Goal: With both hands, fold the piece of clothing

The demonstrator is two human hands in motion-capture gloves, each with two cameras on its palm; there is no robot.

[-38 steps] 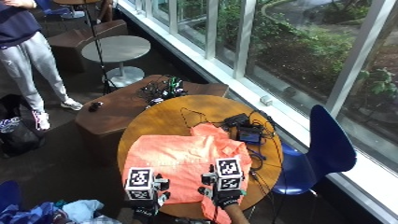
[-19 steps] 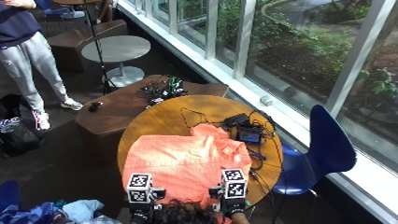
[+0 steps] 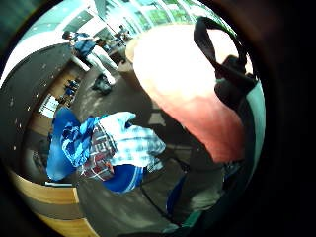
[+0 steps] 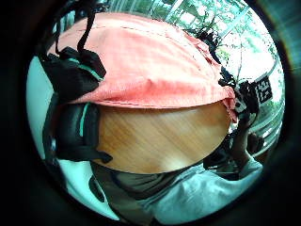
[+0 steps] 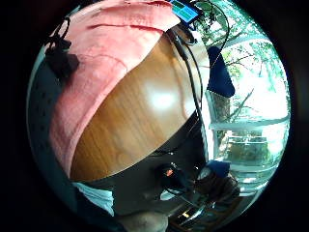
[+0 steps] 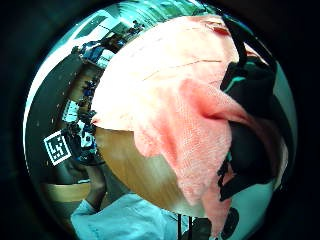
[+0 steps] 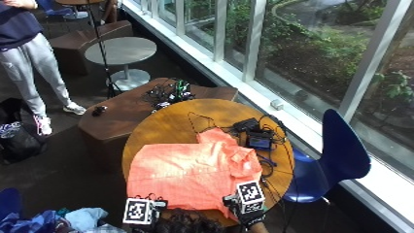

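Observation:
An orange garment (image 7: pixel 187 174) lies spread flat on the round wooden table (image 7: pixel 168 126). My left hand (image 7: pixel 141 212) is at the near left corner of its hem and my right hand (image 7: pixel 249 208) at the near right corner, both at the table's near edge. In the left thumb side palm view, black-gloved fingers (image 4: pixel 70 70) curl over the hem of the garment (image 4: pixel 155 61). The right thumb side palm view shows the garment (image 6: pixel 200 135) lifted off the wood and bunched around the fingers (image 6: pixel 250 95).
Cables and small devices (image 7: pixel 259 138) lie on the table's far right, touching the garment's collar end. A blue chair (image 7: pixel 336 155) stands to the right. A low brown table (image 7: pixel 129 111) with cables is beyond. Clothes (image 7: pixel 64 221) are piled on the floor at my left.
Both hands have moved back towards me along the garment to its near hem. The garment itself still lies flat.

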